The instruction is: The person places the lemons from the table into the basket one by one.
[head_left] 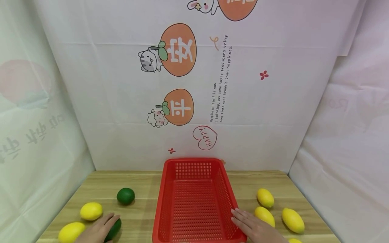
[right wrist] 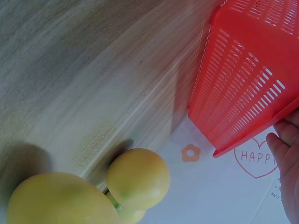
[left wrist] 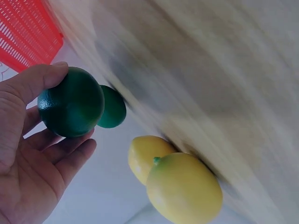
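In the left wrist view, my left hand (left wrist: 35, 154) holds a dark green lime (left wrist: 70, 102) between thumb and fingers. From the head view that same lime (head_left: 113, 230) is partly covered by the left hand (head_left: 98, 229). A second lime (head_left: 126, 196) lies on the table just beyond it. Centred on the table is a red plastic basket (head_left: 161, 202) with slotted walls and nothing inside. My right hand (head_left: 255, 226) rests with extended fingers on its right rim; the right wrist view shows the fingertips (right wrist: 279, 147) against the rim, the rest cut off.
Two yellow lemons, one (head_left: 91, 211) behind the other (head_left: 71, 233), lie left of my left hand. Several more lemons, among them one (head_left: 265, 197) at the back and one (head_left: 293, 220) farther right, are beside the right hand. A printed white cloth (head_left: 249, 135) stands behind the wooden table (head_left: 139, 182).
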`<state>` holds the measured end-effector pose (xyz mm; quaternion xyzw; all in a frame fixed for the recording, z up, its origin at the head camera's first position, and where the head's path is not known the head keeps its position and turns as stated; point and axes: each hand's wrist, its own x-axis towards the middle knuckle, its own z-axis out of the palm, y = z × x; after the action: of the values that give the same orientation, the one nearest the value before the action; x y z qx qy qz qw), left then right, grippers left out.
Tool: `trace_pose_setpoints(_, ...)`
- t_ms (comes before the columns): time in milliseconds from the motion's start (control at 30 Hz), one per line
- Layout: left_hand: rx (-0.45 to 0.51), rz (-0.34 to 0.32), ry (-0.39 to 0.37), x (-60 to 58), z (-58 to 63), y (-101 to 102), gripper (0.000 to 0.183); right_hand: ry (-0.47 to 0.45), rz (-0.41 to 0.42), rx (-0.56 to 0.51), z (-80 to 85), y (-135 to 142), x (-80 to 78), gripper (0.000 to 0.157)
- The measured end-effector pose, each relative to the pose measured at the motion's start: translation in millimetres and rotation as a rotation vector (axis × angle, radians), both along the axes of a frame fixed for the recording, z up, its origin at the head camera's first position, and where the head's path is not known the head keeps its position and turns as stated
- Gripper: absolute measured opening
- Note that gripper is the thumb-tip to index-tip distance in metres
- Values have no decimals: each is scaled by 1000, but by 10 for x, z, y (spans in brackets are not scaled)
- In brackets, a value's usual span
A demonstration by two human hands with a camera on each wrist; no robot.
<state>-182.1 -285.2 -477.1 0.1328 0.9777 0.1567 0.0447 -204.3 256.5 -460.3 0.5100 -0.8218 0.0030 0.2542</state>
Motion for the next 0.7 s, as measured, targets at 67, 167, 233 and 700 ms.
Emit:
trace_pose_setpoints(67, -42, -33, 67, 17, 24, 31, 67, 0, 1, -2, -4, 2, -1, 61)
trace_pose_setpoints(167, -107, -125, 215, 37, 61, 60, 68, 4, 1, -4, -5, 4, -2, 61)
trace_pose_setpoints(233, -142, -181, 303, 41, 90, 81, 68, 2, 5, -6, -3, 6, -2, 60)
trace_pose_setpoints(700, -155, -271, 670, 51, 414, 396, 78, -14, -4, -4, 14, 6, 2, 56)
